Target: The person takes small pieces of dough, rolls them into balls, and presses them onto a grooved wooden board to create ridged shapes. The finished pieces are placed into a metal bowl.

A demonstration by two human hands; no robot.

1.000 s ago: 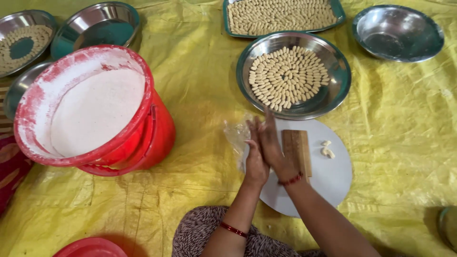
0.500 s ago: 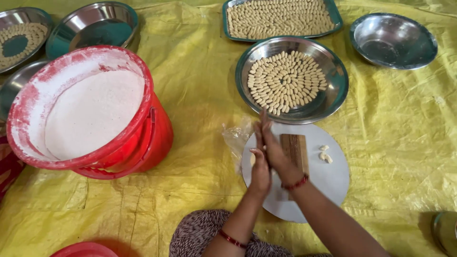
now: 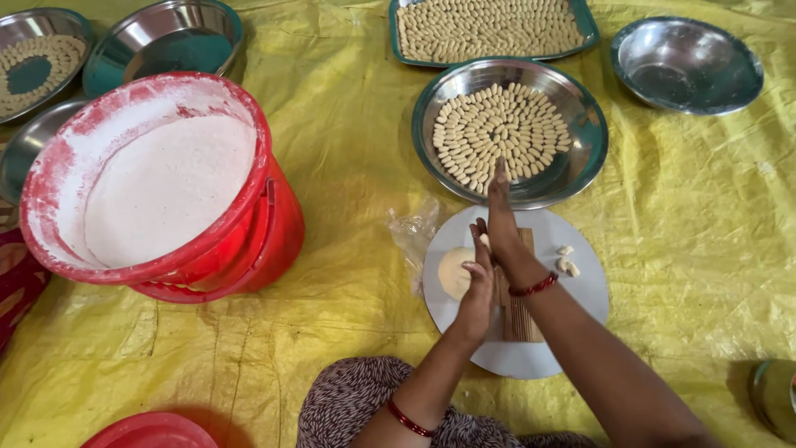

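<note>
Yellow plastic sheeting (image 3: 332, 166) covers the floor, and nearest the person a round white board (image 3: 572, 332) lies on it, carrying a ridged wooden paddle (image 3: 521, 315), a lump of dough (image 3: 454, 272) and a few small shaped pieces (image 3: 565, 259). Above that board the left hand (image 3: 477, 290) and right hand (image 3: 503, 224) press palm to palm, fingers nearly straight; whether anything lies between them cannot be told. Beyond the board sits a steel plate of shaped dough pieces (image 3: 506, 133), farther a green tray (image 3: 489, 29), and left of the board a red bucket of flour (image 3: 157, 187).
</note>
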